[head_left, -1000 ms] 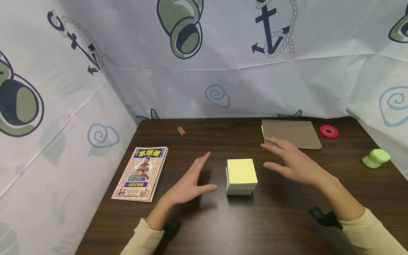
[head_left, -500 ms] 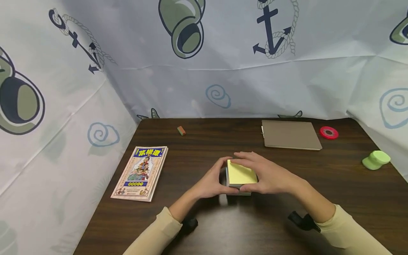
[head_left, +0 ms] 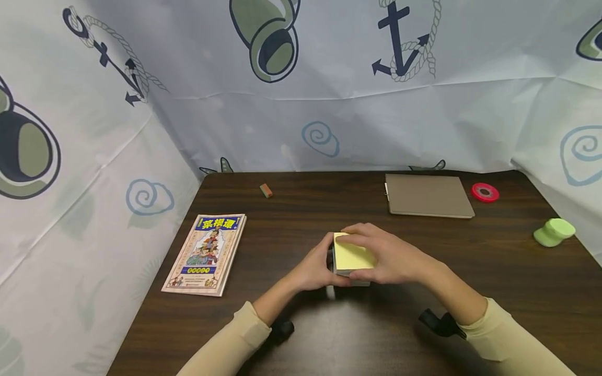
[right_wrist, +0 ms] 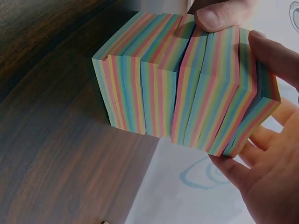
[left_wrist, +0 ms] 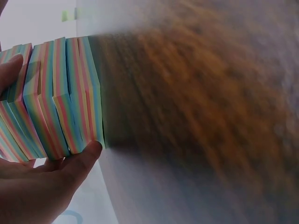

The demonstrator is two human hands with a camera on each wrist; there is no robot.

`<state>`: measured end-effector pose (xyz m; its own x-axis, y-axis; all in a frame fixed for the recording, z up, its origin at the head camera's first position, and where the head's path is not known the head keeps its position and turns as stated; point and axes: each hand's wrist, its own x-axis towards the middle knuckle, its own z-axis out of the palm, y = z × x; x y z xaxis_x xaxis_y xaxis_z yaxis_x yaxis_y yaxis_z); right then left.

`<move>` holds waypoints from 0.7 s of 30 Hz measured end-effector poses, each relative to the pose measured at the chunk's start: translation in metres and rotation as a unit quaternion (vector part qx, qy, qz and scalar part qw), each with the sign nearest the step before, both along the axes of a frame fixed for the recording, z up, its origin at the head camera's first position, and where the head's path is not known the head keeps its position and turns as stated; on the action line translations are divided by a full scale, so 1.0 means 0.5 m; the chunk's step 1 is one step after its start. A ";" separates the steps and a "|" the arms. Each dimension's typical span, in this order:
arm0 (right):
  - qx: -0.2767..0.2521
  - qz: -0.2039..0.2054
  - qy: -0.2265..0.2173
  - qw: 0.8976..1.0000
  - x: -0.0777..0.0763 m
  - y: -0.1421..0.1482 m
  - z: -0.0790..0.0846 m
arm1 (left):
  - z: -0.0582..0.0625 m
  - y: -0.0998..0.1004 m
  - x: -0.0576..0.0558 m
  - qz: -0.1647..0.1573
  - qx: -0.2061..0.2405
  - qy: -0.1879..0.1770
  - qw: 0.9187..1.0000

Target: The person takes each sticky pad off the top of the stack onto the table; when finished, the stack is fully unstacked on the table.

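A tall stack of sticky-note pads (head_left: 354, 255) stands on the dark wood table, its top sheet yellow. Both hands hold it from opposite sides. My left hand (head_left: 311, 270) curves round the left side, thumb at the near face. From the right, my right hand (head_left: 395, 256) grips the upper part, its thumb on the near face and fingers over the far top edge. The striped pads (left_wrist: 53, 100) show slightly uneven layers in the left wrist view. In the right wrist view, the pads (right_wrist: 187, 88) sit between my right hand (right_wrist: 275, 177) and the left thumb (right_wrist: 212, 18).
A booklet (head_left: 205, 255) with Chinese lettering lies on the left. At the back are a small eraser (head_left: 266, 190), a grey-brown notebook (head_left: 429, 196) and a red ring-shaped object (head_left: 485, 192). A green rounded object (head_left: 554, 232) stands at the right edge.
Both hands have come inward from either side of the stack and taken hold of it. Over the last half second they have barely moved; the head view has shifted slightly.
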<state>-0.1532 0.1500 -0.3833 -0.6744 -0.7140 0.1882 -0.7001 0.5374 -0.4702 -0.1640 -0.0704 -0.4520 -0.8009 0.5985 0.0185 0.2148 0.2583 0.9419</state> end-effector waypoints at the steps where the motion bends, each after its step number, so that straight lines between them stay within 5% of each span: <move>1: 0.001 -0.001 0.000 1.000 0.000 0.000 0.002 | 0.000 0.000 0.000 0.000 0.000 0.001 1.000; 8: -0.018 -0.022 -0.010 1.000 -0.008 0.032 0.020 | 0.001 0.002 -0.002 0.008 -0.007 0.014 1.000; 13: -0.025 -0.080 -0.016 0.996 -0.041 0.094 0.020 | 0.001 0.007 -0.003 0.009 0.013 0.005 1.000; 21: 0.020 -0.136 -0.024 0.990 -0.105 0.162 -0.092 | -0.007 0.006 -0.004 0.018 0.000 0.024 1.000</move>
